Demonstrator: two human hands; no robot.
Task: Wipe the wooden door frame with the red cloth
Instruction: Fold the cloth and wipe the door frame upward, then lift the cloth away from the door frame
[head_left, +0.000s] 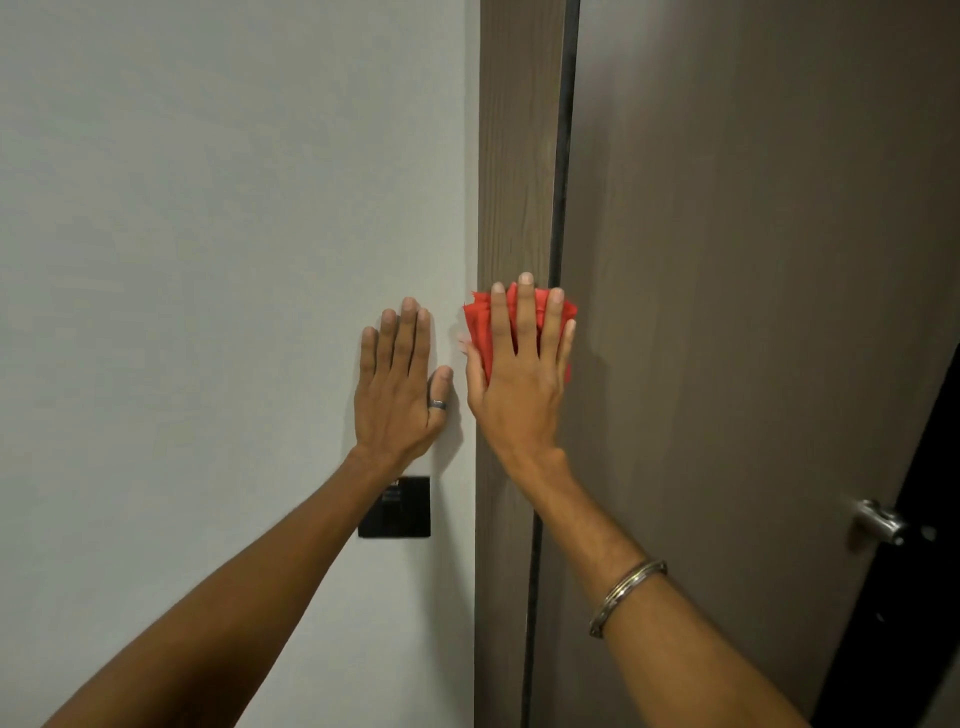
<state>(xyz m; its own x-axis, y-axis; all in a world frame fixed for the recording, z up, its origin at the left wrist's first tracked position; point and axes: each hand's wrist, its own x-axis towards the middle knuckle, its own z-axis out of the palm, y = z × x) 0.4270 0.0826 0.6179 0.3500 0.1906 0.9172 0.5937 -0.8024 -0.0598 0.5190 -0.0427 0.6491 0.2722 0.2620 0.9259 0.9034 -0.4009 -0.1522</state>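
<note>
The wooden door frame (514, 156) runs as a vertical brown strip up the middle of the view, between the wall and the door. My right hand (519, 374) lies flat on it with fingers spread, pressing the bunched red cloth (480, 325) against the wood. The cloth shows around and between the fingers; its lower part is hidden under my palm. My left hand (402, 387) rests flat on the white wall just left of the frame, fingers together and holding nothing, with a ring on the thumb.
A white wall (208, 260) fills the left side, with a black switch plate (397, 512) below my left wrist. The brown door (753, 260) is on the right, with a metal handle (880, 522) low at its right edge and a dark gap beyond.
</note>
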